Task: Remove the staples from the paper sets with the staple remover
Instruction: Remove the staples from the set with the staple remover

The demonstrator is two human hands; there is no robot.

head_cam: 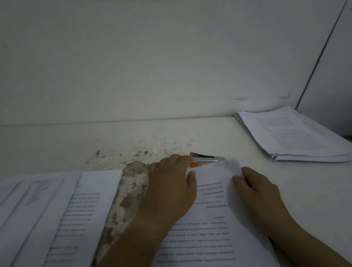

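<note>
A stapled paper set (208, 236) lies in front of me on the white table, printed text upside down. My left hand (168, 188) rests on its top left part, fingers curled around the orange and silver staple remover (205, 159), whose metal tip points right at the set's far corner. My right hand (256, 187) presses down on the set's upper right edge, fingertips bending the corner up a little. The staple itself is hidden.
Several fanned paper sets (36, 219) lie at the left. Another stack of papers (291, 136) sits at the far right near the table edge. The table surface (132, 184) is chipped, with paint flakes (167, 143) scattered behind the hands. A white wall stands close behind.
</note>
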